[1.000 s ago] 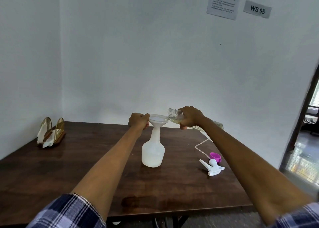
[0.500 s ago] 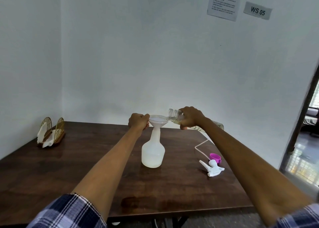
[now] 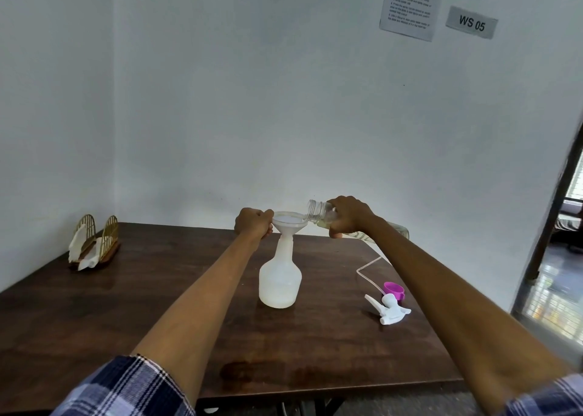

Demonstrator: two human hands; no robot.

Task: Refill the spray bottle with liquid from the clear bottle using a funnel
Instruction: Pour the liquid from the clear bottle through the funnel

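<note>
Reading "WS 05", a wall label [image 3: 471, 22] hangs beside a printed sheet [image 3: 410, 4].

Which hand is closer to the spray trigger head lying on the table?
Right. The right hand grips the tilted clear bottle above and behind the spray trigger head. The left hand holds the funnel rim, farther away, across the spray bottle.

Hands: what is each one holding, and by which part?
The left hand grips the funnel by its rim. The right hand grips the tilted clear bottle around its body, just behind the neck.
</note>
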